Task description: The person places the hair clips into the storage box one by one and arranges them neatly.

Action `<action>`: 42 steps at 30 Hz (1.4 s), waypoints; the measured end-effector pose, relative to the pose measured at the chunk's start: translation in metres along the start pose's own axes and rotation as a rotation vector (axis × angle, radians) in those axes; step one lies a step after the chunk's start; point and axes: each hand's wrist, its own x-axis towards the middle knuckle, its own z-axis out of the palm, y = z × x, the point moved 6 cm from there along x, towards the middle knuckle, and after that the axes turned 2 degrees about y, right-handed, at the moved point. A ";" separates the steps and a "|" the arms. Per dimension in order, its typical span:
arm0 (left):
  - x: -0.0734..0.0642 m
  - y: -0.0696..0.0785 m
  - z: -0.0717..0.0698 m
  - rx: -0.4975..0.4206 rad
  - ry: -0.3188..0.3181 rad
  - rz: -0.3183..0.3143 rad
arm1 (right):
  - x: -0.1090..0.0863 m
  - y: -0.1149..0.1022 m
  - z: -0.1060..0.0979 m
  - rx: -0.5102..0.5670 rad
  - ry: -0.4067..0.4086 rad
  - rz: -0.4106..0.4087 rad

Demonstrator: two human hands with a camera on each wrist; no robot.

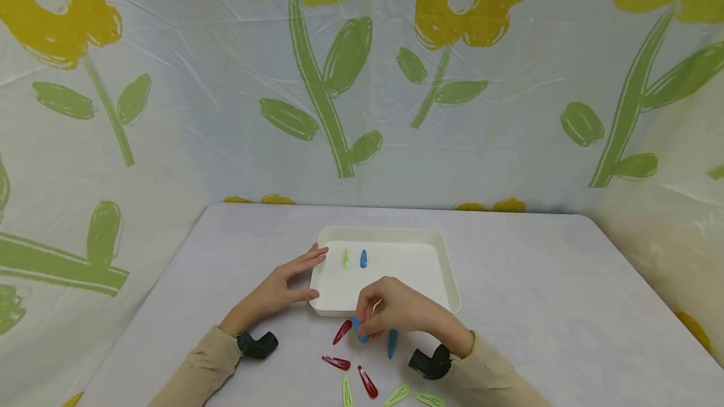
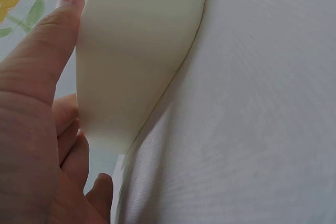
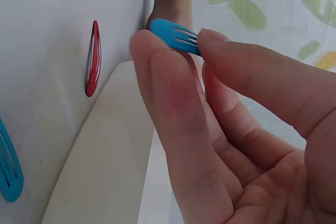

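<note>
Right hand (image 1: 396, 306) grip: thumb and fingers pinch blue clip (image 3: 169, 34), lower centre of head view, near tray (image 1: 407, 265). Left hand (image 1: 281, 284) grip: fingers extended, touching tray's left side.

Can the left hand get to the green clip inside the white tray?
Probably yes: the left hand touches the white tray, close to the green clip, with only the rim seemingly between.
</note>
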 end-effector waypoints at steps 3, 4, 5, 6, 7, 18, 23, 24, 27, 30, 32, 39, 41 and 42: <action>0.000 0.001 0.000 0.002 0.001 0.001 | 0.001 0.000 -0.002 0.011 0.015 -0.005; 0.000 0.002 0.000 0.004 0.001 0.000 | 0.001 0.000 -0.003 0.011 0.021 -0.011; 0.000 0.002 0.000 0.004 0.002 -0.003 | 0.001 0.000 -0.004 0.012 0.026 -0.016; 0.000 0.002 0.000 0.007 0.001 -0.005 | 0.002 0.000 -0.005 0.016 0.031 -0.019; 0.000 0.002 0.000 0.008 0.002 -0.002 | 0.002 0.001 -0.005 0.021 0.034 -0.021; -0.001 0.001 0.001 0.004 0.002 -0.031 | 0.004 0.002 -0.013 0.070 0.067 -0.064; -0.001 0.001 0.001 0.003 0.001 -0.017 | 0.005 0.002 -0.017 0.096 0.095 -0.067; -0.001 0.001 0.001 0.003 0.001 -0.015 | 0.005 0.002 -0.017 0.106 0.097 -0.069; -0.001 0.001 0.001 0.005 -0.002 -0.021 | 0.005 0.002 -0.019 0.130 0.107 -0.078; -0.001 0.001 0.001 0.003 -0.003 -0.031 | 0.005 0.002 -0.021 0.136 0.124 -0.086; -0.001 0.002 0.001 0.003 -0.004 -0.033 | 0.006 0.003 -0.023 0.135 0.138 -0.088; 0.000 0.003 0.001 0.004 -0.001 -0.020 | 0.005 0.004 -0.030 0.161 0.198 -0.082; 0.000 0.002 0.001 0.005 -0.001 -0.022 | 0.005 0.005 -0.032 0.161 0.219 -0.084; 0.000 0.002 0.000 0.007 -0.001 -0.023 | 0.005 0.005 -0.033 0.163 0.229 -0.083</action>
